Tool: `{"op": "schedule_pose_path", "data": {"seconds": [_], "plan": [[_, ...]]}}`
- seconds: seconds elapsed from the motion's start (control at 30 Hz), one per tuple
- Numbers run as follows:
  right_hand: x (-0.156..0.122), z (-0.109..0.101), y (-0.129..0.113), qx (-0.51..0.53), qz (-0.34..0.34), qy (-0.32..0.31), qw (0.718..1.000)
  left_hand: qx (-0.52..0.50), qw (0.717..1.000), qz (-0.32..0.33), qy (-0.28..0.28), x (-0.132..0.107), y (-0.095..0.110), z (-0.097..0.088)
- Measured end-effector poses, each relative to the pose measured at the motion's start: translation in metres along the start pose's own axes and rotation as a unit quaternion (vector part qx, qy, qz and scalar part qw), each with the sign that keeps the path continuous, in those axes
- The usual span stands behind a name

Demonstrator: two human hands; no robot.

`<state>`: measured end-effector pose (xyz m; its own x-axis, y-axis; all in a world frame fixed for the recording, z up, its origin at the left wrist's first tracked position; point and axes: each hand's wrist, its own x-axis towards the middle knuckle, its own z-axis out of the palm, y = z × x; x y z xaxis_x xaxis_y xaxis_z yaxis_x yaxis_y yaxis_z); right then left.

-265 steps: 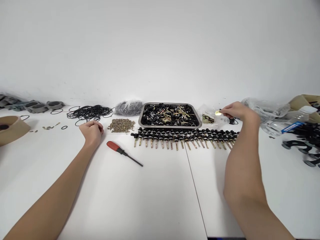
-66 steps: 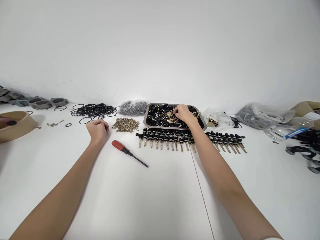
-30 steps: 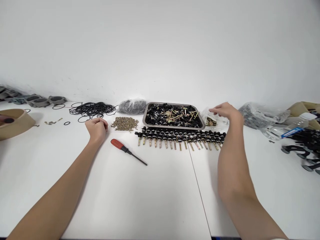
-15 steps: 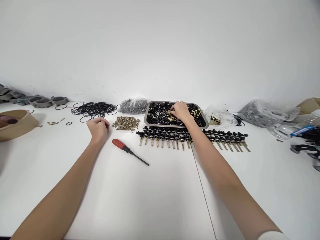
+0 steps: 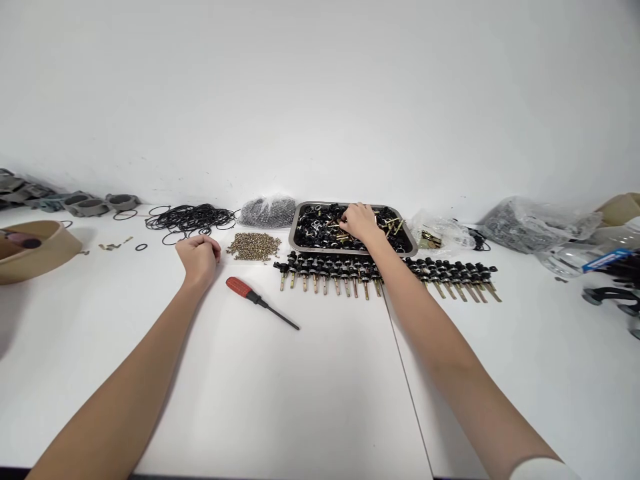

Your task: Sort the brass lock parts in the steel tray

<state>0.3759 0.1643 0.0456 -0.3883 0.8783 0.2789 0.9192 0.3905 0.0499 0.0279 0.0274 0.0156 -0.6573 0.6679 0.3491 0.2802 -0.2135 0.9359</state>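
My right hand (image 5: 359, 221) reaches into a metal tray (image 5: 296, 235) heaped with black parts, silver rings and brass-coloured strips. Its fingers are drawn together at the parts; what is between them is hidden. On the table at left, my left hand (image 5: 198, 256) rests curled in a fist, and the inside of it does not show. Beside it lies a pile of small brass-coloured screws (image 5: 253, 247). A screwdriver (image 5: 261, 303) with a red and black handle lies on the table between my forearms. Along the tray's near side, black parts with metal strips (image 5: 336, 275) stand in rows.
Black rubber rings (image 5: 193, 219) lie tangled behind my left hand. A bag of small dark parts (image 5: 269, 212) leans by the wall. Further left are grey rings (image 5: 90, 205) and a tan container (image 5: 45, 257). Plastic bags (image 5: 535, 223) and a clear bottle (image 5: 565, 259) lie at right.
The view has shifted very slightly. My right hand stays in the tray with a small movement of its fingers, and my left hand rests in the same place.
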Motion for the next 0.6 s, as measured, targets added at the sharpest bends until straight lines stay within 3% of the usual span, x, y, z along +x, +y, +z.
{"op": "schedule_pose_path", "data": {"seconds": [0.3, 0.37, 0.47, 0.6], "plan": [[0.000, -0.011, 0.007, 0.066, 0.031, -0.012, 0.997, 0.005, 1.000, -0.003, 0.003, 0.000, 0.001, 0.000], [-0.004, -0.029, 0.019, 0.141, 0.055, -0.015, 0.988, 0.005, 1.000, -0.004, 0.003, 0.000, 0.001, 0.000], [-0.021, -0.074, 0.050, 0.254, 0.107, 0.002, 0.961, 0.003, 1.000, -0.007, 0.001, -0.001, 0.001, 0.001], [-0.060, -0.129, 0.100, 0.227, 0.227, -0.051, 0.946, 0.005, 1.000, -0.007, 0.003, -0.001, 0.002, 0.001]]}}
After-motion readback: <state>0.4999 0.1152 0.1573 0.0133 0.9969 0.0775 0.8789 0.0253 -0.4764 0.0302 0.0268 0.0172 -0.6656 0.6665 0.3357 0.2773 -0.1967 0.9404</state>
